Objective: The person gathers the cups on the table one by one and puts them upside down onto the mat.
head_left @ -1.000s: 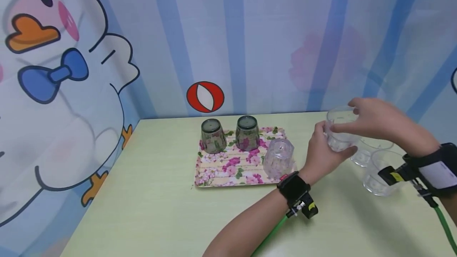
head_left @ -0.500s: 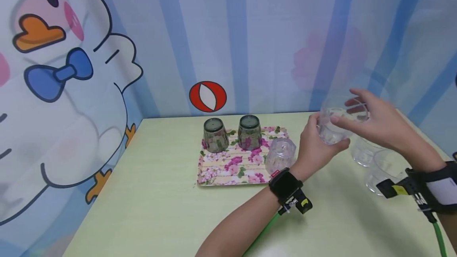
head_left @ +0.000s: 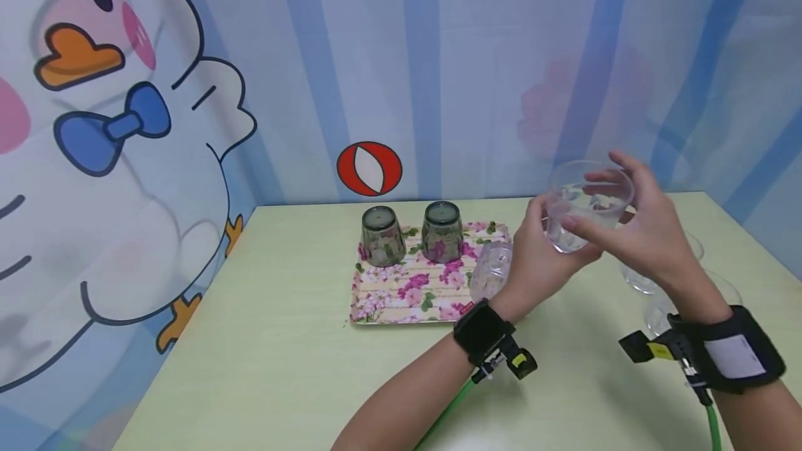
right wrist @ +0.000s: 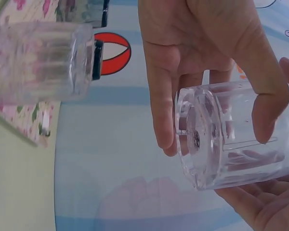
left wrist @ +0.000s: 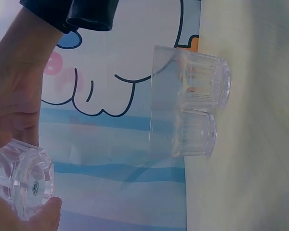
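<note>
In the head view a clear drinking glass (head_left: 589, 204) is held up above the table, mouth upward and slightly tilted. My left hand (head_left: 548, 263) grips its lower part from the left, and its thumb lies on the near side. From the right, my right hand (head_left: 645, 228) curls round the upper part near the rim, its fingers at the far side. The right wrist view shows the faceted base of this glass (right wrist: 202, 139) between both hands. An upside-down clear glass (head_left: 491, 270) stands on the floral tray (head_left: 382, 315), partly hidden by my left hand.
Two smoky grey glasses, one at left (head_left: 383, 236) and one at right (head_left: 442, 232), stand upside down on the tray. Two more clear glasses (left wrist: 204, 79) stand upright on the table (head_left: 282, 339) at the right, partly behind my right wrist. A printed curtain (head_left: 476, 75) hangs behind.
Both hands have lifted the clear glass and brought it left and toward the tray side. The right hand has shifted its fingers round the rim. The view has turned slightly left.
</note>
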Demonstrator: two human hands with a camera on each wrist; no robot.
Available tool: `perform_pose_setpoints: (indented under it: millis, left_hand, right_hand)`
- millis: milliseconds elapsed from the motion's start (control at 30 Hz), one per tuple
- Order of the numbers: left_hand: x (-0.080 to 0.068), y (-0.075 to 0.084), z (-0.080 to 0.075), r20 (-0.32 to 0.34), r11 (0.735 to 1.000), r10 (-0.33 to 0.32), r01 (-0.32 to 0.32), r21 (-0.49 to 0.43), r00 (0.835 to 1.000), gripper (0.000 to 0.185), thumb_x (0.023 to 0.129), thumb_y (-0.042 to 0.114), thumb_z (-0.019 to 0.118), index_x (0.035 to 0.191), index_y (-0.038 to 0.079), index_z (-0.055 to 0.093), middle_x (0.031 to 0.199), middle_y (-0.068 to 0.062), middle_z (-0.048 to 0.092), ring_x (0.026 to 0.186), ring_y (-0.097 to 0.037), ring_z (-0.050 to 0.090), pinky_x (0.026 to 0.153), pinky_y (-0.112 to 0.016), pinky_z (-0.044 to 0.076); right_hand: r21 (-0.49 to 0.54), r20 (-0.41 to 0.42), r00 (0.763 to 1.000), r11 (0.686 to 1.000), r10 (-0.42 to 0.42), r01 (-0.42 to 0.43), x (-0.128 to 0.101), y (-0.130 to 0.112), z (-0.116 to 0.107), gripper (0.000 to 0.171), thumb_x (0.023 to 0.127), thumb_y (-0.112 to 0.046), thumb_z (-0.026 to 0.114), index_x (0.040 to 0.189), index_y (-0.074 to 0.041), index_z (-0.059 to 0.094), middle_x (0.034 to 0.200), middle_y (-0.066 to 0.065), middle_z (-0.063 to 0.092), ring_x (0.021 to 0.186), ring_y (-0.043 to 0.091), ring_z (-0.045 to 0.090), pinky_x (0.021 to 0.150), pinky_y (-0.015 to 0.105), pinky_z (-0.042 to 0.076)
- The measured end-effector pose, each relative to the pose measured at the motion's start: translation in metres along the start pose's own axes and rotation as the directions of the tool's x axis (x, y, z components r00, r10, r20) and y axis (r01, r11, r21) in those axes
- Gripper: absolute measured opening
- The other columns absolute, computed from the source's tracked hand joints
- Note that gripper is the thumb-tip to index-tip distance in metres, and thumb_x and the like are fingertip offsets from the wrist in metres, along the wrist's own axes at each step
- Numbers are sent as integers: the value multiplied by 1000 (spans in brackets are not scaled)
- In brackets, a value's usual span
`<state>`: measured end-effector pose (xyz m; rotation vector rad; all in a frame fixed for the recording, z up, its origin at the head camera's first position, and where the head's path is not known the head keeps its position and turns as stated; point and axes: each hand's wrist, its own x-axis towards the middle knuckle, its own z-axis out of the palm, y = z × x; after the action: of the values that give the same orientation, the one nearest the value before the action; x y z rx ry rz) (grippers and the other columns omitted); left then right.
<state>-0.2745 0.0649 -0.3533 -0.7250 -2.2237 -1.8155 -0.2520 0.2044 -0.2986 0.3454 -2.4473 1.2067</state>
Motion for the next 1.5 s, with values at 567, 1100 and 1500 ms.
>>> perform_pose_setpoints:
  millis: [567,1100,1500]
  left_hand:
    - [-26,3,-43,29,998,24,-22,-61,999,76,83,23,73,144,22,28,135,-3,48,115,-4,52,88,-14,52]
    - [-29,-3,-71,43,995,21,-17,-97,999,73,85,17,72,143,22,29,139,-1,45,124,-5,47,97,-21,50]
    - [-27,-4,-72,67,982,6,6,-188,998,74,84,15,73,142,29,29,139,0,42,123,-6,48,88,-21,55]
  right_hand:
    - [24,-56,997,998,-57,58,-5,-33,28,82,71,-17,84,142,-18,43,121,-3,60,99,-16,52,75,1,41]
    - [18,-14,1000,1000,-20,20,1,-55,48,84,74,-29,82,145,-18,38,130,8,60,103,-12,52,81,10,41]
    - [34,-24,999,999,-26,27,-2,-55,45,84,75,-26,82,145,-17,37,132,11,59,121,24,55,85,11,39]
